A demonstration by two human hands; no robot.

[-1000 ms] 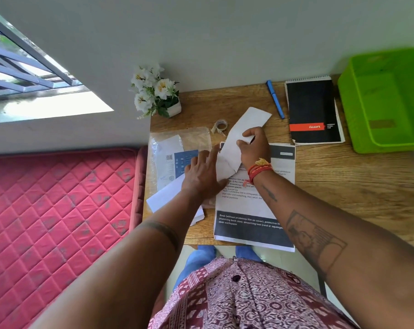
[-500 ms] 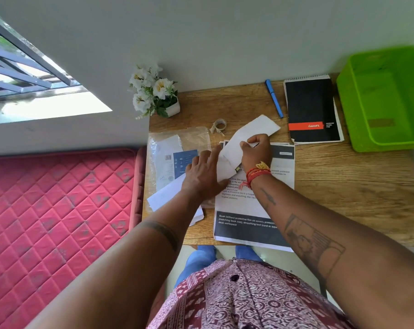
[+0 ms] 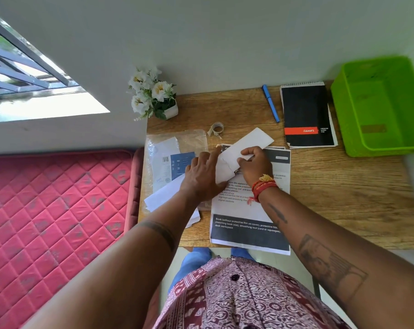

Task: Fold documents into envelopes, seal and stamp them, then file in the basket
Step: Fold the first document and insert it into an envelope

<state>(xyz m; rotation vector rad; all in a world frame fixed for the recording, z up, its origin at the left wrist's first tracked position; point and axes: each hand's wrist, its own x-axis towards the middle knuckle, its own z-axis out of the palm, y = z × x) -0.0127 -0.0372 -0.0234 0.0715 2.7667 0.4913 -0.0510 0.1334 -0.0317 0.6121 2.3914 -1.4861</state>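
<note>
Wooden desk (image 3: 343, 186), white envelope (image 3: 246, 143) pinched under right hand (image 3: 254, 162) fingers, left hand (image 3: 201, 176) fingers straight alongside

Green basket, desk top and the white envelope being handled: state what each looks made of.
Green basket: likely moulded plastic, with a uniform bright colour, slight sheen and rounded rim.
Desk top: wood or wood-look laminate; grain lines show, matte, but which one is unclear.
White envelope: thin matte paper, creased and bending where the right hand grips it and the left hand presses it.
</note>
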